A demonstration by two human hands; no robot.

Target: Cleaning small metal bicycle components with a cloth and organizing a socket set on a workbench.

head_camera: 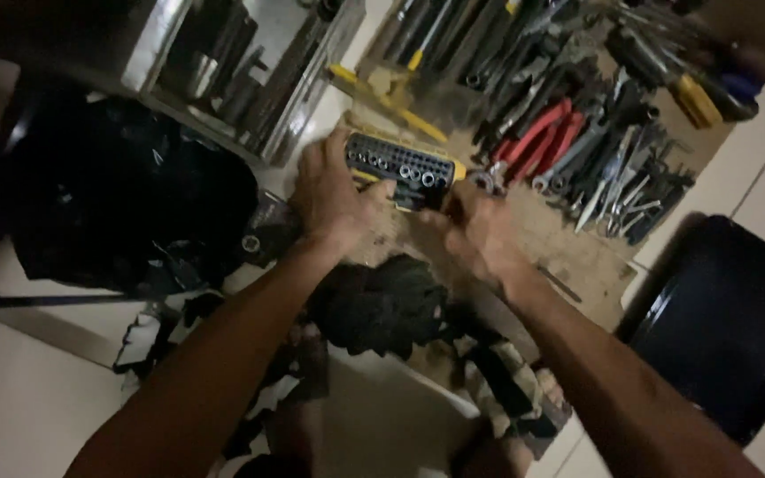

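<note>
From above, the left hand (334, 196) and right hand (471, 232) both curl around the ends of a socket set (397, 168) on the board (577, 257) beside piled tools (577, 133); best keep it level so nothing spills

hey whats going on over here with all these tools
A person has both hands on a socket set case, dark with yellow trim and rows of sockets showing. The left hand grips its left end, the right hand its right. Pliers with red handles and many wrenches lie spread beside it. A dark cloth sits below the hands.
</note>
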